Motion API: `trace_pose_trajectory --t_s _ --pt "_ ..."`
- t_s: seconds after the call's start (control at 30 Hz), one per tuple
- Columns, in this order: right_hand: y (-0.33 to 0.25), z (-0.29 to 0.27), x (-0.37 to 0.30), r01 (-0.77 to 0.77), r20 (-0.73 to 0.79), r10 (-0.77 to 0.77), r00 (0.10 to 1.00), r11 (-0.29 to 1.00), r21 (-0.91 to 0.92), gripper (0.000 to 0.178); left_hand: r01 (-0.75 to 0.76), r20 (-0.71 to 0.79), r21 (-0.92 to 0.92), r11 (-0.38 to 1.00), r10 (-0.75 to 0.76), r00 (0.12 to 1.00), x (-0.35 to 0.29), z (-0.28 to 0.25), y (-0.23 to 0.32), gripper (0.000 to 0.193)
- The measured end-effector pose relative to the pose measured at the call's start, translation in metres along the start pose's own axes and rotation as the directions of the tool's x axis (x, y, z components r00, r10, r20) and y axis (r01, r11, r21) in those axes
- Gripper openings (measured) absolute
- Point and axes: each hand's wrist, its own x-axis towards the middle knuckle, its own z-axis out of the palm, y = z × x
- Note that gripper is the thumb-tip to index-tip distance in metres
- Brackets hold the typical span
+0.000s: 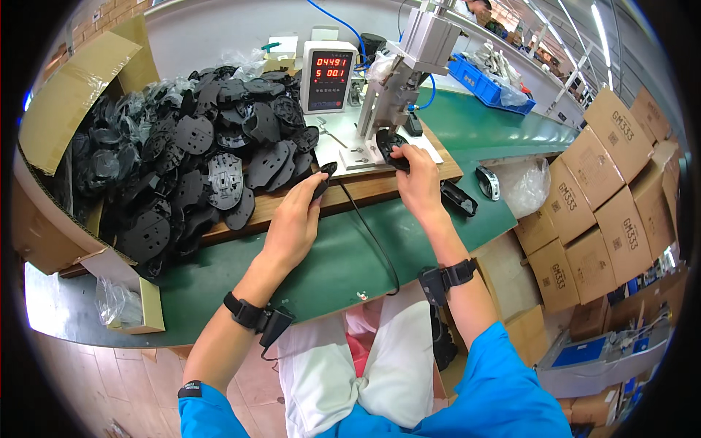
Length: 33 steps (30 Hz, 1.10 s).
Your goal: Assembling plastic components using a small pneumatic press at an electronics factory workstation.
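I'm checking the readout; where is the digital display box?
In the head view, the digital display box stands upper centre, between the heaped black plastic parts and the metal press.

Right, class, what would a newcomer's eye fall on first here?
A big heap of black plastic parts fills the left, against an open cardboard box. At top centre, a white display box glows with red digits. Below, the left hand holds a black piece and the right hand a black part by the metal press.
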Motion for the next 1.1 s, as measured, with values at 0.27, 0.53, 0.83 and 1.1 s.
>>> trace_pose_trajectory --t_s 0.27,0.53,0.83,1.1 --pt "-0.002 0.005 0.0 -0.018 0.011 0.018 1.0 1.0 0.008 0.03 0.087 0.021 -0.043 0.995 -0.086 0.996 0.0 -0.007 0.0 0.034" --pt "0.014 -0.022 0.014 -0.024 -0.018 0.025 1.0 0.999 0.036 0.024 -0.157 0.03 0.137 0.978 0.155 0.988 0.016 -0.009 0.009 0.042" --pt "-0.05 -0.13 -0.173 0.05 -0.265 0.019 0.964 0.967 0.251 0.03 -0.495 0.283 0.489 0.718 0.406 0.869 0.064 0.052 0.047 0.049" --pt "0.006 -0.165 -0.427 -0.696 -0.041 0.695 0.718 0.713 -0.086 0.017 -0.515 0.374 0.696 0.5 0.36 0.855 0.102 0.126 0.029 0.043"
